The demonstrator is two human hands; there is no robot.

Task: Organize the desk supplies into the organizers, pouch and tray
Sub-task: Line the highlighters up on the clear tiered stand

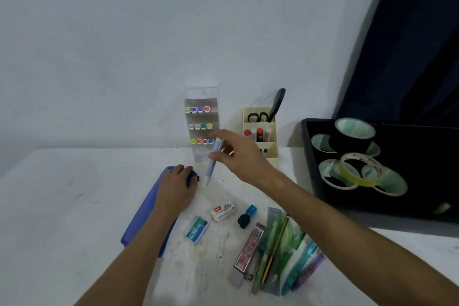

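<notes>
On the white tabletop, the left hand rests at the far end of a long blue fabric pouch, fingers curled over its opening and holding it. Just right, the right hand pinches a pale blue pen, tip down, above the tabletop near that opening. Behind stand a clear tiered organizer of coloured markers and a cream desk organizer holding scissors. Nearer lie two small staple boxes and a heap of rulers and pens. At far right, a black tray holds tape rolls.
</notes>
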